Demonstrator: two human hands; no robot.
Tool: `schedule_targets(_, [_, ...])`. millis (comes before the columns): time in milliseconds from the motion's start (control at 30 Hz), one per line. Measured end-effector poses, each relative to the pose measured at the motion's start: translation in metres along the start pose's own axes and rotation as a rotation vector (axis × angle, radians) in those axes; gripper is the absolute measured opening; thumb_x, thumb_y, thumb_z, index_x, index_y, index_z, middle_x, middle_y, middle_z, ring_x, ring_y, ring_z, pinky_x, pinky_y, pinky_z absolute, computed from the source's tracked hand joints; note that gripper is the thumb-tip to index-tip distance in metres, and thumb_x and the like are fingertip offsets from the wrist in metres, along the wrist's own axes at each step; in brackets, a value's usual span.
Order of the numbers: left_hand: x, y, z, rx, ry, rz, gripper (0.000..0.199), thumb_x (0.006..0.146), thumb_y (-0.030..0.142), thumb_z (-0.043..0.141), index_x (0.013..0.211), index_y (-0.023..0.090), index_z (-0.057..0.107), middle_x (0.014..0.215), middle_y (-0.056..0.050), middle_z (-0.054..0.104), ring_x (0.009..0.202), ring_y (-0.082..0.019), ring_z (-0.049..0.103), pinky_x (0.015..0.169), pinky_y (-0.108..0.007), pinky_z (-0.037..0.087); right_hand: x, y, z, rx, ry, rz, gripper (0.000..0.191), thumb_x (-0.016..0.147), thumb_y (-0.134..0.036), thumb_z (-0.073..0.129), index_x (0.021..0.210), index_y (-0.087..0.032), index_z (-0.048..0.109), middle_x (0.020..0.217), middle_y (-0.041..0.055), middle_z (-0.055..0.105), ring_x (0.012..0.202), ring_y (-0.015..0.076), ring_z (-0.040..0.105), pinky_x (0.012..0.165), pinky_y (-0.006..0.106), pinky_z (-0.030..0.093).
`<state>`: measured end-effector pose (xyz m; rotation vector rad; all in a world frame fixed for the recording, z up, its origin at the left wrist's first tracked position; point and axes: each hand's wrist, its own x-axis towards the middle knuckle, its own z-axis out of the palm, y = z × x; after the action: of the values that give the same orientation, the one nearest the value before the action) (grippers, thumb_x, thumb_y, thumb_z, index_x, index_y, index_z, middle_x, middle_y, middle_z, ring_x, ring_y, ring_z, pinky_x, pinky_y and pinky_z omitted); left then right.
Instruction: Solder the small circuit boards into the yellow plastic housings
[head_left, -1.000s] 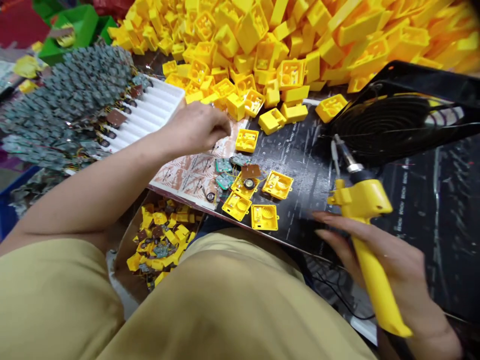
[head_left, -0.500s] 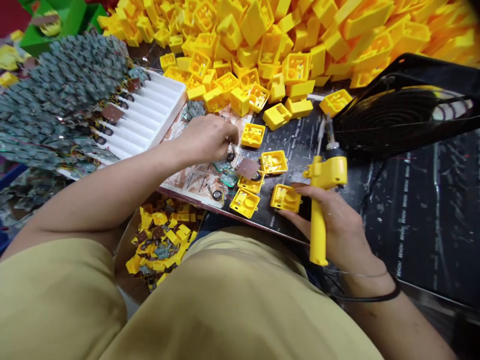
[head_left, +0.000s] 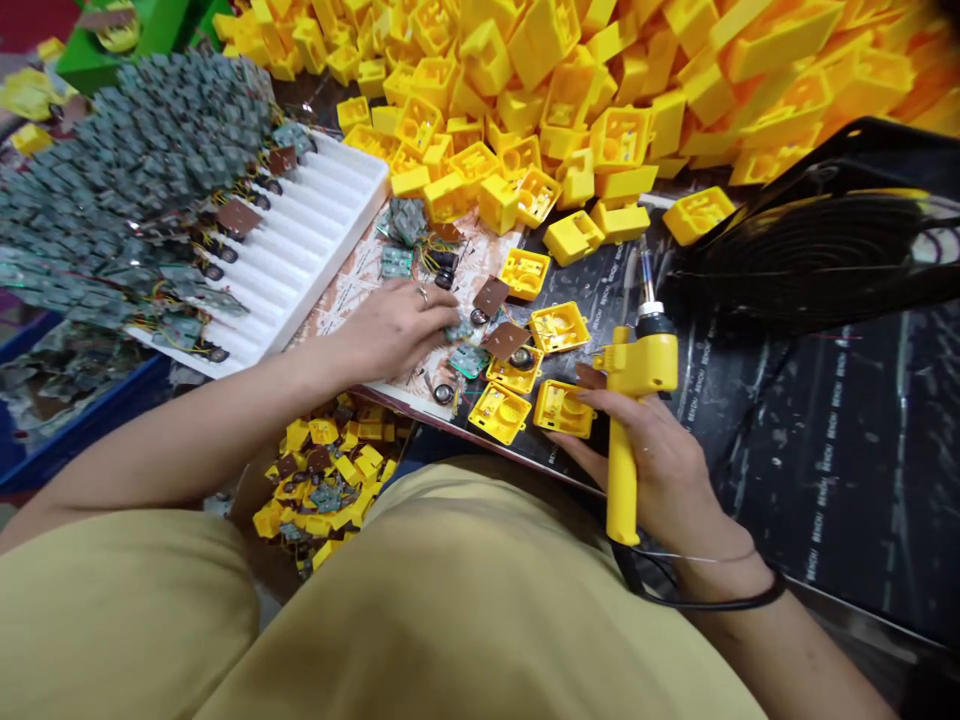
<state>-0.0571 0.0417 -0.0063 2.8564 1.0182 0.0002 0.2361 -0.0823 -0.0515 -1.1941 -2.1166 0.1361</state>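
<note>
My right hand (head_left: 652, 450) holds a yellow soldering iron (head_left: 622, 430), its metal tip pointing away from me. The thumb and fingertips of that hand also touch a small yellow case (head_left: 564, 408). My left hand (head_left: 401, 330) is closed at a green circuit board (head_left: 459, 325) with a brown plate (head_left: 491, 297) beside it; its fingertips are partly hidden. Another green board (head_left: 469, 361) and a second brown plate (head_left: 505, 340) lie near a yellow case (head_left: 514, 370). More yellow cases (head_left: 559, 327) stand open between my hands.
Yellow cases (head_left: 480, 60) are heaped at the back. A white ribbed tray (head_left: 315, 220) and many grey-green boards (head_left: 135, 180) are at the left. A black fan (head_left: 810, 250) stands at the right. Below the table edge is a box of yellow parts (head_left: 330, 480).
My left hand has moved down toward me, uncovering boards and wires behind it. A brown plate now shows beside its fingers. The view has shifted slightly; my right hand still holds the iron.
</note>
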Motion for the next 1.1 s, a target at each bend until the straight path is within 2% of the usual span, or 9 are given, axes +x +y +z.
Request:
schedule_targets(100, [0.005, -0.007, -0.017, -0.102, -0.024, -0.07, 0.025, 0.09, 0.025, 0.048, 0.1, 0.017, 0.069, 0.099, -0.009, 0.075, 0.091, -0.022, 0.069, 0.088, -0.04, 0.052, -0.004, -0.002, -0.005, 0.009, 0.002, 0.028, 0.048, 0.079, -0.025, 0.076, 0.12, -0.019, 0.05, 0.118, 0.0113, 0.066, 0.101, 0.0227, 0.067, 0.084, 0.034, 0.056])
schedule_targets(200, [0.009, -0.013, -0.039, -0.549, -0.185, -0.05, 0.03, 0.091, 0.027, 0.047, 0.113, 0.017, 0.064, 0.093, -0.007, 0.075, 0.081, -0.016, 0.07, 0.073, -0.028, 0.053, -0.009, -0.006, -0.009, 0.053, -0.015, 0.052, 0.053, 0.079, -0.027, 0.076, 0.123, -0.018, 0.048, 0.125, 0.0131, 0.063, 0.107, 0.0235, 0.066, 0.086, 0.034, 0.057])
schedule_targets(267, [0.009, -0.009, -0.042, -0.757, -0.293, -0.022, 0.033, 0.092, 0.027, 0.045, 0.121, 0.018, 0.06, 0.094, -0.006, 0.075, 0.078, -0.014, 0.07, 0.07, -0.025, 0.053, -0.01, -0.009, -0.006, 0.083, -0.032, 0.049, 0.053, 0.079, -0.027, 0.076, 0.124, -0.018, 0.048, 0.124, 0.0135, 0.063, 0.107, 0.024, 0.066, 0.086, 0.035, 0.058])
schedule_targets(333, [0.007, 0.0, -0.036, -0.717, -0.317, -0.01, 0.03, 0.092, 0.026, 0.045, 0.116, 0.019, 0.062, 0.095, -0.005, 0.074, 0.08, -0.013, 0.069, 0.072, -0.025, 0.052, -0.008, -0.011, -0.001, 0.081, -0.036, 0.035, 0.05, 0.08, -0.027, 0.075, 0.122, -0.019, 0.049, 0.118, 0.0118, 0.066, 0.102, 0.0238, 0.067, 0.083, 0.036, 0.059])
schedule_targets(467, [-0.002, 0.021, -0.023, -0.383, -0.168, 0.005, 0.032, 0.093, 0.03, 0.043, 0.104, 0.017, 0.069, 0.107, -0.009, 0.069, 0.099, -0.02, 0.065, 0.09, -0.034, 0.049, -0.001, -0.012, 0.01, 0.04, -0.008, 0.012, 0.045, 0.082, -0.031, 0.073, 0.12, -0.02, 0.051, 0.108, 0.0103, 0.068, 0.099, 0.0243, 0.067, 0.08, 0.036, 0.058])
schedule_targets(600, [-0.006, 0.035, -0.023, -0.373, -0.067, 0.004, 0.037, 0.091, 0.034, 0.045, 0.113, 0.015, 0.067, 0.117, -0.012, 0.065, 0.108, -0.023, 0.061, 0.097, -0.037, 0.047, 0.002, -0.011, 0.011, 0.015, 0.028, 0.019, 0.049, 0.081, -0.038, 0.074, 0.12, -0.02, 0.051, 0.105, 0.0098, 0.068, 0.095, 0.0244, 0.067, 0.082, 0.039, 0.056])
schedule_targets(733, [0.0, 0.047, -0.017, -0.36, 0.103, -0.056, 0.036, 0.088, 0.042, 0.054, 0.109, 0.017, 0.07, 0.109, -0.009, 0.07, 0.104, -0.023, 0.062, 0.095, -0.037, 0.045, 0.002, -0.011, 0.005, 0.022, 0.054, 0.022, 0.054, 0.079, -0.038, 0.076, 0.123, -0.021, 0.049, 0.107, 0.0092, 0.069, 0.096, 0.0242, 0.067, 0.086, 0.04, 0.055])
schedule_targets(867, [0.007, 0.057, -0.01, -0.331, 0.241, -0.046, 0.022, 0.091, 0.031, 0.054, 0.092, 0.019, 0.072, 0.094, -0.004, 0.074, 0.093, -0.019, 0.065, 0.091, -0.036, 0.044, 0.0, -0.011, -0.002, 0.048, 0.058, 0.035, 0.057, 0.078, -0.034, 0.077, 0.124, -0.022, 0.047, 0.115, 0.0099, 0.067, 0.104, 0.0245, 0.066, 0.086, 0.038, 0.056])
schedule_targets(1100, [0.021, 0.072, -0.008, -0.259, 0.254, 0.079, 0.021, 0.092, 0.028, 0.052, 0.095, 0.026, 0.073, 0.087, -0.002, 0.075, 0.092, -0.02, 0.064, 0.099, -0.045, 0.038, 0.005, -0.015, 0.006, 0.068, 0.044, 0.064, 0.043, 0.084, -0.029, 0.072, 0.12, -0.023, 0.051, 0.112, 0.0078, 0.069, 0.094, 0.02, 0.069, 0.087, 0.037, 0.057])
